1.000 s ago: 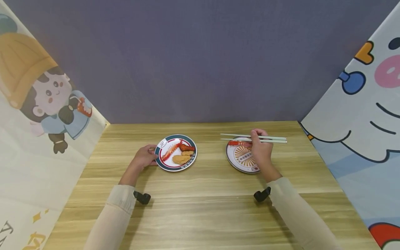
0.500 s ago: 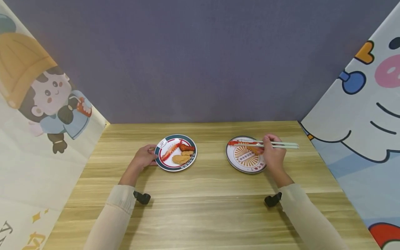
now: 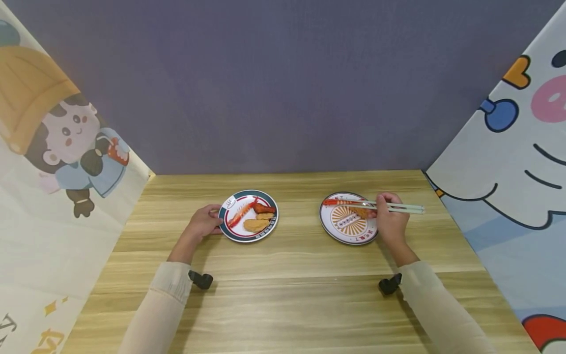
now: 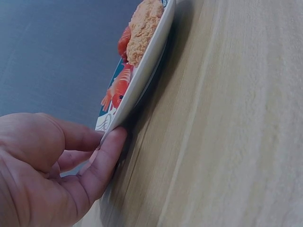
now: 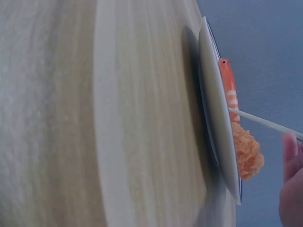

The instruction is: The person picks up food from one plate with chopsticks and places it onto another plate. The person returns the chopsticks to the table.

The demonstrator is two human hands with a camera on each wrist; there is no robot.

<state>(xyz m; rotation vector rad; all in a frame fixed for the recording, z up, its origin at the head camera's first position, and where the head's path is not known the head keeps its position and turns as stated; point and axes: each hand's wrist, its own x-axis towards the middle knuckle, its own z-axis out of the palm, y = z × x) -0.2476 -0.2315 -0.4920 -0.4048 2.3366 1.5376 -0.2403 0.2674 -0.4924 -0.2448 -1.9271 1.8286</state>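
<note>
Here are the chopsticks [image 3: 413, 209], pale green and nearly side by side, held over the upper part of the right plate [image 3: 327, 226], tips pointing left and blunt ends poking out beyond the knuckles. The right hand [image 3: 391, 219] has them, fingers curled in close around the pair, just at the plate's right edge. Under the tips lies the right shrimp [image 3: 333, 201], red and banded with white, its head towards the plate's left rim; whether the chopsticks touch it or merely pass above is hard to tell from these angles. Next to it, nearer the hand, sits a crumbed piece [image 3: 361, 212], golden and rough, and the plate's orange sunburst shows below. Over to the other side now: the left hand [image 3: 204, 222] pinches the left plate [image 3: 226, 230] by its near-left rim, thumb and fingers closed down to the thickness of the edge. That plate, banded in teal and red, carries plenty: the left shrimp [image 3: 240, 215] slanting across, a red-brown drumstick [image 3: 264, 209] beside its tail, and two fried pieces [image 3: 256, 225] lower down. Both plates stand well apart on the wood-grain table [image 3: 283, 290]. Cream sleeves come in from the bottom, a black camera at each cuff, a grey-purple wall [image 3: 283, 88] rises behind, and cartoon panels flank both sides.
</note>
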